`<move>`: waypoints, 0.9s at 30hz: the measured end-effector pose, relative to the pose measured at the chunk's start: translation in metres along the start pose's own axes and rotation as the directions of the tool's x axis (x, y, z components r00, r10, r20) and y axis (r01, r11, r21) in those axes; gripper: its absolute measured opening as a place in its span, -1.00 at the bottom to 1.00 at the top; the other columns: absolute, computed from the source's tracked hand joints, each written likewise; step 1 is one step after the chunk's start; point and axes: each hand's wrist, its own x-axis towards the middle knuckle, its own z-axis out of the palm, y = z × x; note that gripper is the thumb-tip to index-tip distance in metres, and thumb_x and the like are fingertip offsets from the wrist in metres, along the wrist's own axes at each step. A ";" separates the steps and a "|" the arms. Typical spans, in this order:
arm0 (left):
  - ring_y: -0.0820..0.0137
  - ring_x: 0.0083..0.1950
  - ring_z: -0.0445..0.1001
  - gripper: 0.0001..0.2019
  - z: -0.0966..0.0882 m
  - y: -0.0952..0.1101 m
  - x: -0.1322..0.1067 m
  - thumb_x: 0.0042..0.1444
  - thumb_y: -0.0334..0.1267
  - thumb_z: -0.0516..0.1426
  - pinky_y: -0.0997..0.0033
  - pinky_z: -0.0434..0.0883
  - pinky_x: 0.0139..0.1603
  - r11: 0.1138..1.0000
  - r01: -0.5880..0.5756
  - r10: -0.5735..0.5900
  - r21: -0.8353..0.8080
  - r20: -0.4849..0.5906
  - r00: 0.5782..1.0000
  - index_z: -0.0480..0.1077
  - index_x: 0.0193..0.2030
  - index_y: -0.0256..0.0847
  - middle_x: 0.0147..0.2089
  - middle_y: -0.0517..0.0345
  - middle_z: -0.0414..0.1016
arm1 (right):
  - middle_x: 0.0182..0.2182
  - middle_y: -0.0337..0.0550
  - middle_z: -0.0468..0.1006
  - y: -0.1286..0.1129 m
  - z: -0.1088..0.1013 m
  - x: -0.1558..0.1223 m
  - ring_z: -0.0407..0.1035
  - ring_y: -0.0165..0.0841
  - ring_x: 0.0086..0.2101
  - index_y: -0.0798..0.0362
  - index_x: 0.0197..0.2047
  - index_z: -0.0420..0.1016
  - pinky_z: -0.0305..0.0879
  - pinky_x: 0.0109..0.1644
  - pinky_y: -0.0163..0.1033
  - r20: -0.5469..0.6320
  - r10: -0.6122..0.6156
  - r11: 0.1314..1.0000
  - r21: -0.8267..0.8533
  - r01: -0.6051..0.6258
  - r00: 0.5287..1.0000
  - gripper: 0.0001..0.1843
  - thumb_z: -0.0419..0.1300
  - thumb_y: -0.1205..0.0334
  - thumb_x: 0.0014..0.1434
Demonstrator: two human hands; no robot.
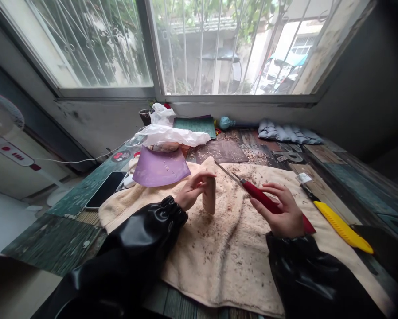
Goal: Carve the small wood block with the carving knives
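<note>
Lettering (289, 157) on the tabletop (355, 175), right of centre, includes a pale "R"; writing beside the red print (120, 156) at left is too small to read. Mid-frame, the left hand (189, 190) has fingers and thumb clamped on an upright wooden piece (209, 199) above the beige towel (252, 274); I cannot tell whether its base touches. Right of it, the right hand (283, 212) has its fingers wrapped round a red-handled tool (263, 197), whose thin metal end slants up and left. Shavings (230, 208) litter the towel between the hands. A purple sheet (161, 168) crowds the left hand's far side, a smartphone (106, 190) lies at left, and a white plastic bag (182, 135) sits beyond. A yellow-handled tool (345, 226) lies along the right side. The towel's near edge runs across the bottom centre, with plank tabletop showing below.
</note>
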 end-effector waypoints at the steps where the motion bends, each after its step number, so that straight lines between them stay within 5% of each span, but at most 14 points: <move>1: 0.40 -0.15 0.27 -0.79 0.000 -0.002 0.000 0.05 -0.34 0.02 0.46 0.20 -0.13 1.000 0.005 -0.005 0.002 0.004 1.000 0.36 -0.16 -0.18 -0.18 0.15 0.35 | -0.23 -0.07 0.43 -0.002 -0.003 0.002 0.40 -0.28 -0.31 0.06 -0.26 0.39 0.43 -0.38 -0.21 0.001 0.001 1.000 0.011 -0.001 1.000 -0.60 0.28 0.08 -0.19; 7: 0.45 -0.25 0.29 -0.83 -0.002 0.000 0.007 0.05 -0.21 0.06 0.47 0.22 -0.20 0.999 -0.025 0.027 -0.036 0.050 0.998 0.37 -0.32 -0.27 -0.32 0.14 0.35 | -0.39 -0.22 0.49 -0.018 -0.015 0.006 0.41 -0.36 -0.51 -0.05 -0.26 0.27 0.39 -0.58 -0.29 0.134 0.182 0.935 0.284 -0.214 0.974 -0.51 0.36 0.22 -0.29; 11: 0.50 -0.38 0.29 -0.81 -0.003 0.007 0.009 0.01 -0.19 0.11 0.49 0.23 -0.33 0.991 0.031 -0.007 -0.129 0.184 0.983 0.32 -0.43 -0.32 -0.45 0.16 0.32 | -0.48 -0.26 0.48 -0.022 -0.016 0.007 0.41 -0.36 -0.55 -0.06 -0.30 0.29 0.40 -0.50 -0.22 0.263 0.143 0.897 0.373 -0.237 0.954 -0.66 0.30 0.22 -0.17; 15: 0.51 -0.38 0.32 -0.83 0.000 0.013 0.007 0.02 -0.24 0.11 0.50 0.25 -0.34 0.975 0.078 -0.020 -0.210 0.266 0.964 0.34 -0.31 -0.32 -0.43 0.15 0.33 | -0.43 -0.20 0.42 -0.024 -0.006 0.005 0.39 -0.36 -0.39 -0.03 -0.27 0.35 0.39 -0.38 -0.26 0.346 0.104 0.901 0.365 -0.236 0.932 -0.75 0.23 0.15 -0.07; 20: 0.51 -0.41 0.32 -0.86 0.003 0.015 0.007 0.01 -0.30 0.10 0.51 0.25 -0.37 0.955 0.100 -0.019 -0.280 0.278 0.960 0.36 -0.32 -0.35 -0.47 0.16 0.34 | -0.41 -0.22 0.37 -0.049 0.014 0.004 0.35 -0.35 -0.37 -0.02 -0.31 0.31 0.36 -0.43 -0.21 0.590 0.038 0.670 0.584 -0.458 0.807 -0.87 0.14 0.17 0.03; 27: 0.54 -0.49 0.30 -0.91 0.009 0.010 0.008 -0.05 -0.35 0.10 0.53 0.23 -0.44 0.930 0.116 -0.052 -0.348 0.187 0.981 0.35 -0.47 -0.35 -0.55 0.19 0.33 | -0.81 -0.34 0.13 -0.068 0.036 0.005 0.11 -0.51 -0.72 0.07 -0.69 0.21 0.08 -0.62 -0.35 0.384 0.024 0.390 0.846 -0.363 0.923 -0.62 -0.02 0.11 0.08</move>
